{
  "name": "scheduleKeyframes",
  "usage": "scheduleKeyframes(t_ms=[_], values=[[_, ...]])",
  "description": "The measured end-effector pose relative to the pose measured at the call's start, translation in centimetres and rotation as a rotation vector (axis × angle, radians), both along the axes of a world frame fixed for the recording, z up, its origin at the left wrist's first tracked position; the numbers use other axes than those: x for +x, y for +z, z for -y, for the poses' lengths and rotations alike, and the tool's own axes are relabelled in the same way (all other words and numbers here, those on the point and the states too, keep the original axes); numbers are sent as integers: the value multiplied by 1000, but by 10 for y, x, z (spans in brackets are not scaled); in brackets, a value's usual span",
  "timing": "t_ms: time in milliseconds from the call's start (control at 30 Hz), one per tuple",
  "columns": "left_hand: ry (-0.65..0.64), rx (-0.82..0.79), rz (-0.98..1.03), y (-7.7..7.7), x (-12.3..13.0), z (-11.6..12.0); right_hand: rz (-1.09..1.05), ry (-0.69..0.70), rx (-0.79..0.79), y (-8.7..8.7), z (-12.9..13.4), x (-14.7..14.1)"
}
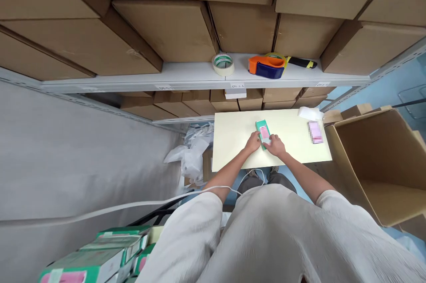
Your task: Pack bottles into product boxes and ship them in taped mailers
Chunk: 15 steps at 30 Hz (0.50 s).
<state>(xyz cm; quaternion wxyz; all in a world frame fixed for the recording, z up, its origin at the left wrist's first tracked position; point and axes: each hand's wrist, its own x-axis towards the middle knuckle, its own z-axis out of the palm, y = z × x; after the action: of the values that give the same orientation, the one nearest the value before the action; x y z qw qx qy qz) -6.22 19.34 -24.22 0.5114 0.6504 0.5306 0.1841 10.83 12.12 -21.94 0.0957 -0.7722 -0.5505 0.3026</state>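
Note:
A small green box (262, 125) with a pink and white face lies on the pale yellow table (229, 141), slightly tilted. My left hand (253, 141) grips its left side, fingers bent against the edge. My right hand (275, 145) is on its lower right part, with the fingers over the white area near the box's lower end. On the right of the table lie a pink-purple item (315, 132), partly blurred, and a white object (310, 113) just behind it.
Ahead, a shelf (193, 71) holds cartons, a tape roll (222, 64), an orange-blue tape dispenser (266, 67) and a black-yellow cutter (302, 62). A large open carton (382, 158) stands right. Green boxes (89, 256) are stacked lower left. A white cable (133, 205) crosses left.

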Motion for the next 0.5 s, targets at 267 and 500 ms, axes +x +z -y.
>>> scheduleKeyframes(t_ms=[267, 500], values=[[174, -116, 102, 3, 11, -39, -463, -365, 55, 2, -71, 29], [231, -276, 162, 1, 22, -51, -602, -397, -32, 5, -100, 21]])
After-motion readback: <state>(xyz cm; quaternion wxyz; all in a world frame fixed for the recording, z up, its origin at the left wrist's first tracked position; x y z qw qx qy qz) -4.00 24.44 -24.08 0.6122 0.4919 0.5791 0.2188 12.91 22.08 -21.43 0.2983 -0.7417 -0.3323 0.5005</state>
